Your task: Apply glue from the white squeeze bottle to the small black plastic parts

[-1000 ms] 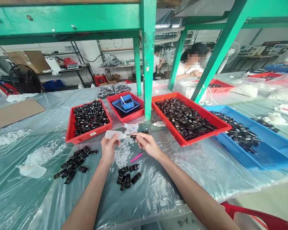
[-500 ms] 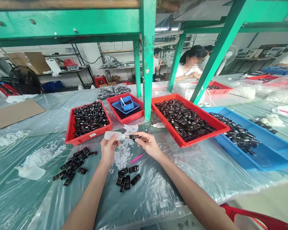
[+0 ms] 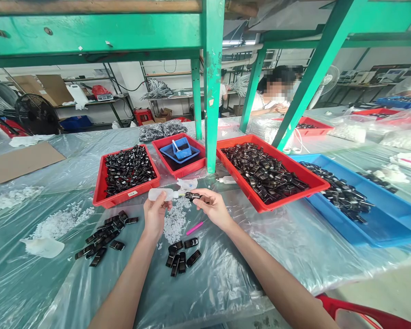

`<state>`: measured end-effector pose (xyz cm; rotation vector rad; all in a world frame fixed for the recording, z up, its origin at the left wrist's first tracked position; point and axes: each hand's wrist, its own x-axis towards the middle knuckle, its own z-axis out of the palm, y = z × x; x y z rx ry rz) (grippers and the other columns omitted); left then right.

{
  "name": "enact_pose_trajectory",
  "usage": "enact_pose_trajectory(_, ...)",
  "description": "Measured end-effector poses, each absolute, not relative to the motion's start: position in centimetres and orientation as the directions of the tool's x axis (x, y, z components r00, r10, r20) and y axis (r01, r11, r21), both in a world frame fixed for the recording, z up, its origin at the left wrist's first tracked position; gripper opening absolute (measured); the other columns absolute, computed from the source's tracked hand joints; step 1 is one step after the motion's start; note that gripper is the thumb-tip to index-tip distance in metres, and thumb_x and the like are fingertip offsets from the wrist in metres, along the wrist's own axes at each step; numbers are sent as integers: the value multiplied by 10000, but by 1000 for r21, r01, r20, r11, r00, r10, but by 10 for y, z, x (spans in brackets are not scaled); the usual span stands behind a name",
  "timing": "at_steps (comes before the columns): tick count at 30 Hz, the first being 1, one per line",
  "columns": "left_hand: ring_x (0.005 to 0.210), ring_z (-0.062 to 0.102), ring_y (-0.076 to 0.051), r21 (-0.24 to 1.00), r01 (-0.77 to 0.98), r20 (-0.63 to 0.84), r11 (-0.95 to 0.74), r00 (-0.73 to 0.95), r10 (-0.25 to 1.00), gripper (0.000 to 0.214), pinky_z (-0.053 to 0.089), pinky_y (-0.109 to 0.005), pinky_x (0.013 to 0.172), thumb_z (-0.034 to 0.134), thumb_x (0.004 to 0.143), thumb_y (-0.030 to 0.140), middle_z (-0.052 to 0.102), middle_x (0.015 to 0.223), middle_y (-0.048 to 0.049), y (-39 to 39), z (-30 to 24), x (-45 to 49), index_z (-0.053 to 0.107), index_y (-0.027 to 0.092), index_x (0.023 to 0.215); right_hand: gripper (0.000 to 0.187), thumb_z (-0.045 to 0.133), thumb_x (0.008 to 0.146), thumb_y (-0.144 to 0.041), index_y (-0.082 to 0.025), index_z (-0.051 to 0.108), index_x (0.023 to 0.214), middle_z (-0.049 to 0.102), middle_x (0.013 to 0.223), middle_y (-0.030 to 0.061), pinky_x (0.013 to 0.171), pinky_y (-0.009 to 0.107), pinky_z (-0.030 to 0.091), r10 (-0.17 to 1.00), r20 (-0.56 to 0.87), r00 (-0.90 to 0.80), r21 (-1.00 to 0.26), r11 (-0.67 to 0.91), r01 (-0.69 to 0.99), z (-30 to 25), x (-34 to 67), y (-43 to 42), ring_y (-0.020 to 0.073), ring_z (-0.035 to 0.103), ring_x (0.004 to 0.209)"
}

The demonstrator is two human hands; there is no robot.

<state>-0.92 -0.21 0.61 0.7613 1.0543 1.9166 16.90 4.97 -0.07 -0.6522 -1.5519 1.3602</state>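
My left hand (image 3: pixel 155 211) is closed around a translucent white squeeze bottle (image 3: pixel 161 194), which lies sideways with its thin tip pointing right. The tip is close to a small glossy black plastic case (image 3: pixel 192 196) pinched in the fingers of my right hand (image 3: pixel 212 204); whether they touch I cannot tell. Beneath both hands lies a heap of tiny white pieces (image 3: pixel 174 221). A pink pen-like tool (image 3: pixel 194 227) rests just right of that heap. Nearer to me are several loose black cases (image 3: pixel 181 261), with another group of black cases (image 3: pixel 104 235) to the left.
Red trays of black parts stand at left (image 3: pixel 130 197) and right (image 3: pixel 260 205), with a red tray (image 3: pixel 192 170) holding blue trays between. A blue tray (image 3: pixel 390 228) lies far right. A green post (image 3: pixel 211 91) rises behind my hands. A co-worker (image 3: pixel 270 96) sits across.
The black case in my right hand has tilted slightly and shows more of its face beside the bottle tip. Both hands stay in nearly the same place.
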Motion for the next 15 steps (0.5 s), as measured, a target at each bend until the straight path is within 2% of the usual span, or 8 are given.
enact_pose_trajectory(15,540,534,-110,886,-329,137,-325,-485,864,281,379,-249,501,802,715,374,618,686,-17,-3,7,-9,653,143,772,263,715,826,-355,-184,746,1023,644,685,11,535,258,437,867,324,-379,-945,278,-172,-2,169,50,131,546,547)
